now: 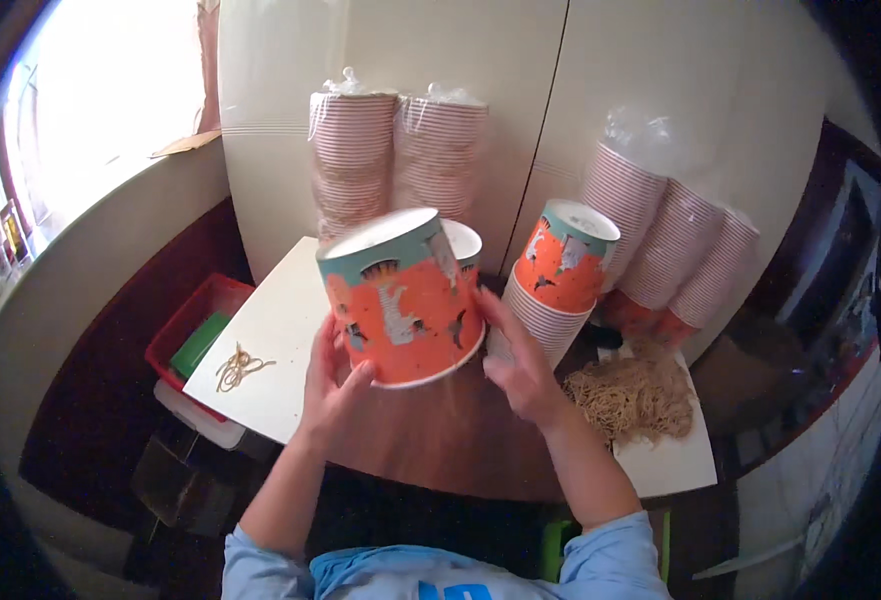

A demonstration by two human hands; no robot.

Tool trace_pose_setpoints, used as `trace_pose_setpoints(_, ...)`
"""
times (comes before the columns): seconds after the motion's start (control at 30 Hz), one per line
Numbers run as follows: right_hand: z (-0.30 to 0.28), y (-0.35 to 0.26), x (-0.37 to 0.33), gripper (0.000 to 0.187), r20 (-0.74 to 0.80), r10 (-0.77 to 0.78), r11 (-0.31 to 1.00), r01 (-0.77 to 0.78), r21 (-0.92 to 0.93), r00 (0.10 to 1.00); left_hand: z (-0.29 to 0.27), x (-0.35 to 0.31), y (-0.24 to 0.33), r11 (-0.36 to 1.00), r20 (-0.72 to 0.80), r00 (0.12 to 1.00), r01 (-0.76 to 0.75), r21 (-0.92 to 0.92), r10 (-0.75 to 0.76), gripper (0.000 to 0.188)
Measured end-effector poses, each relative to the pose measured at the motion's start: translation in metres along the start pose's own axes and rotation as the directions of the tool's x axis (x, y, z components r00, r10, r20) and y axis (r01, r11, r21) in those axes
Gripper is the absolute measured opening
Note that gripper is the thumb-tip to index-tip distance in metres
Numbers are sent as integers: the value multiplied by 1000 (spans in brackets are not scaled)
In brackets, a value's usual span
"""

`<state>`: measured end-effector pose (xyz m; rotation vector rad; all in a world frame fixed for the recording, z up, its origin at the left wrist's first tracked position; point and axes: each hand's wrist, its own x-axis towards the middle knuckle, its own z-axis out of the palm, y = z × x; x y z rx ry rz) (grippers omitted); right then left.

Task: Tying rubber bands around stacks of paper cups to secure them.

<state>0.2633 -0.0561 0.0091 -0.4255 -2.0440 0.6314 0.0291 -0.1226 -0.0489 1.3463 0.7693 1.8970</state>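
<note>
An orange paper bucket (400, 320) with a teal band and grey animal pictures is held up over the table. It is upside down and tilted, its white rolled rim at the bottom. My left hand (334, 378) closes on its lower left side, thumb in front near the rim. My right hand (516, 362) grips the right side, fingers against the wall. Just right of that hand stands a stack of nested buckets (550, 322), with an upside-down orange bucket (566, 262) on top. Another bucket (464, 240) shows partly behind the held one.
Plastic-wrapped bucket stacks (353, 150) stand at the back, and more wrapped stacks (628, 200) lean at the right. A heap of tan strings (632, 398) lies on the table's right; a few loose strings (242, 368) lie left. A red crate (182, 318) sits beyond the left edge.
</note>
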Motion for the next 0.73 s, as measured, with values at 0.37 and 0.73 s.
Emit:
trace_pose_setpoints(0.37,6,86,92,72,-114,195,972,-176,155,974,22,114,-82,815,22,964,-235,530,264,92)
trace_pose_setpoints(0.73,22,181,43,75,-103,604,766,-612,-199,790,-2,67,-154,370,143,970,-208,906,196,96)
